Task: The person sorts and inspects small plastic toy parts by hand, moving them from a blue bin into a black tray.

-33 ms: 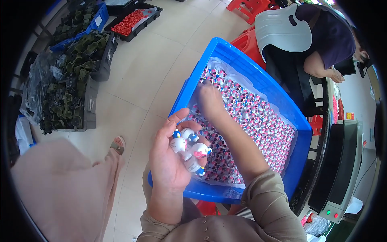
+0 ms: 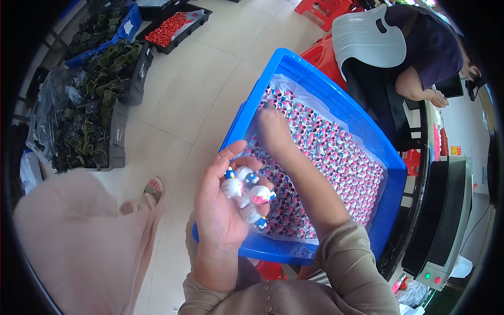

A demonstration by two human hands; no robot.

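Note:
Several small white toy figurines [image 2: 231, 187] with blue and pink parts rest in my left hand [image 2: 214, 202], palm up, fingers curled round them. It is above the near left side of a large blue bin [image 2: 294, 256]. My right hand [image 2: 274, 130] reaches into the bin's far left corner, back of the hand up and fingers bent down among the figurines there. Its fingertips are hidden, so I cannot see what they hold. Rows of like figurines [image 2: 336, 173] in white, pink and dark colours fill the bin over a white plastic liner [image 2: 310, 100].
At left stand crates of dark green parts [image 2: 86, 126] and a black tray of red pieces [image 2: 170, 29]. A person in a pale pink garment [image 2: 84, 241] is close on my left. Another person sits at right by a grey chair back [image 2: 367, 39]; a machine [image 2: 438, 226] has coloured buttons.
The pale pink garment at the left has shifted slightly. My hands and the figurines look the same.

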